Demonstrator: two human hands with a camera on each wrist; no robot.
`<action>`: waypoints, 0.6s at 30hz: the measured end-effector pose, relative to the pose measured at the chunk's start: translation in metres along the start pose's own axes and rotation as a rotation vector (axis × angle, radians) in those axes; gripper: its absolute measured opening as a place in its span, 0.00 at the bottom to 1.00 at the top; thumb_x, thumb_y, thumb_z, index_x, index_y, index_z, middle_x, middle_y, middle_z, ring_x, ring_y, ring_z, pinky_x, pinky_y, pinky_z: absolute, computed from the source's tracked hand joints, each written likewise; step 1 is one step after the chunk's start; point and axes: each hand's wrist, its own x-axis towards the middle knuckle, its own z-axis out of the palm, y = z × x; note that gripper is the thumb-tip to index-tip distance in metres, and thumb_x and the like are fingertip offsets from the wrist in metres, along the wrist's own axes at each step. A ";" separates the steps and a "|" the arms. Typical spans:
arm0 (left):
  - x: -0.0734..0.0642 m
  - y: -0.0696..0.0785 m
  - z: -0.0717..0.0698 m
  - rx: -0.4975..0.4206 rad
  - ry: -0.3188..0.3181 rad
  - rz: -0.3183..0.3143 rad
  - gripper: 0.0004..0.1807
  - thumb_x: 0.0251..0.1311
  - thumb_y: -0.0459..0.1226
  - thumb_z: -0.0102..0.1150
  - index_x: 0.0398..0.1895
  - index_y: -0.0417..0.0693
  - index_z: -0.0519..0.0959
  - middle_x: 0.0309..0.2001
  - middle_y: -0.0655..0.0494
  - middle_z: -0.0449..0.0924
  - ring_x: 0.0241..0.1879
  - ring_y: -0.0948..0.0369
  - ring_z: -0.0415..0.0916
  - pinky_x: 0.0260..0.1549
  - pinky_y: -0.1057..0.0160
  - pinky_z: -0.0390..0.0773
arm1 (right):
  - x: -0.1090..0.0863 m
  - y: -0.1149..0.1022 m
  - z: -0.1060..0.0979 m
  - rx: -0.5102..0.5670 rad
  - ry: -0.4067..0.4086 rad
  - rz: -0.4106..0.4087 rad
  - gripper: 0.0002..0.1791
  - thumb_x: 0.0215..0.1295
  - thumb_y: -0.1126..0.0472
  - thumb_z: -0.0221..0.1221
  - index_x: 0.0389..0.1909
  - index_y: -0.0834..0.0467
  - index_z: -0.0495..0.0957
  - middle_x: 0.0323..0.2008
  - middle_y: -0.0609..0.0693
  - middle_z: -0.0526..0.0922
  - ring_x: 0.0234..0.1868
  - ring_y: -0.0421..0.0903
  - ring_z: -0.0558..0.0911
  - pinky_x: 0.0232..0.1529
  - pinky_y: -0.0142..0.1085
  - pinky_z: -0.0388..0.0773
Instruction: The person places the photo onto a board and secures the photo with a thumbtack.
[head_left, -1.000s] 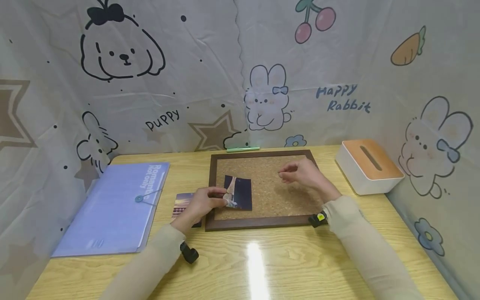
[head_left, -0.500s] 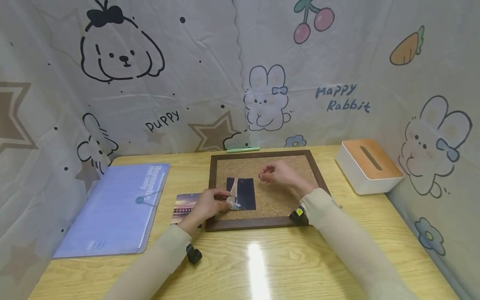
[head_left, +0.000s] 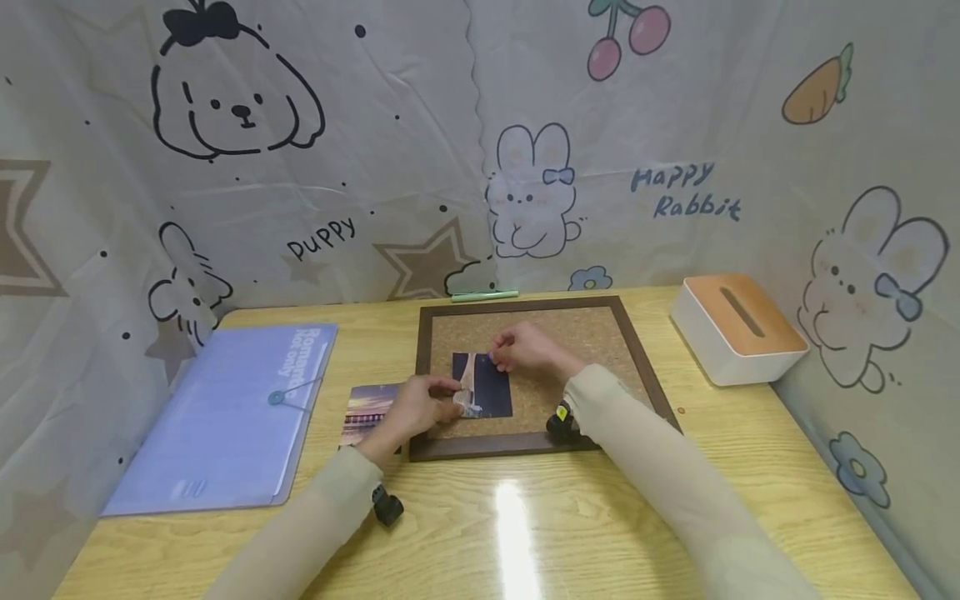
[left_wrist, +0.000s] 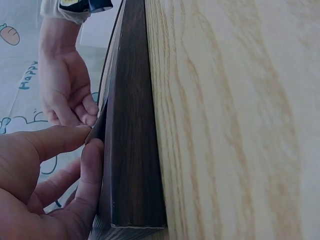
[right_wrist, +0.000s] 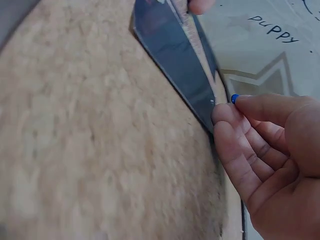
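The dark photo [head_left: 491, 392] with the lit tower lies over the left part of the cork board [head_left: 588, 342]. Your left hand [head_left: 422, 406] pinches its lower left edge between thumb and finger and hides that corner. Your right hand [head_left: 525, 348] pinches a blue pin [right_wrist: 234, 99] at the photo's upper right corner; whether its point touches the photo, you cannot tell.

Just left of the board, a second photo [head_left: 367, 412] with a purple sky lies on the table [head_left: 465, 533], partly covered by your left hand and wrist. Your right sleeve [head_left: 652, 450] hides the board's front right corner. A small brown speck [head_left: 681, 410], too small to identify, lies right of the board. Behind the board's far edge is a green pen [head_left: 483, 296]. Farther left lies a blue folder [head_left: 217, 425]; the tissue box [head_left: 738, 329] stands to the far right, apart from your hands.
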 end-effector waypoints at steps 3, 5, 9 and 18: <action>0.000 0.000 0.000 -0.006 -0.008 0.000 0.18 0.54 0.36 0.73 0.50 0.52 0.86 0.45 0.53 0.86 0.39 0.60 0.79 0.33 0.66 0.77 | 0.005 -0.001 0.004 0.015 -0.019 0.008 0.07 0.69 0.65 0.58 0.40 0.62 0.84 0.33 0.54 0.87 0.30 0.42 0.84 0.35 0.34 0.85; 0.000 0.000 0.000 -0.007 -0.011 0.003 0.18 0.54 0.36 0.73 0.50 0.51 0.86 0.45 0.53 0.86 0.39 0.60 0.80 0.33 0.66 0.78 | 0.008 -0.002 0.006 0.038 -0.034 0.018 0.08 0.70 0.65 0.57 0.40 0.64 0.83 0.32 0.54 0.85 0.29 0.42 0.83 0.34 0.34 0.85; 0.000 0.000 0.000 -0.007 -0.015 0.001 0.18 0.54 0.36 0.73 0.50 0.51 0.86 0.45 0.53 0.86 0.38 0.60 0.80 0.33 0.66 0.78 | 0.014 -0.003 0.007 0.025 -0.043 0.036 0.08 0.71 0.64 0.57 0.40 0.64 0.83 0.28 0.51 0.83 0.25 0.41 0.81 0.30 0.32 0.83; 0.000 0.000 0.000 0.004 -0.014 0.007 0.18 0.54 0.37 0.73 0.50 0.51 0.86 0.46 0.53 0.86 0.38 0.60 0.80 0.33 0.65 0.79 | 0.020 -0.006 0.011 -0.099 -0.049 0.061 0.08 0.70 0.60 0.59 0.37 0.58 0.85 0.23 0.47 0.79 0.23 0.39 0.76 0.22 0.29 0.74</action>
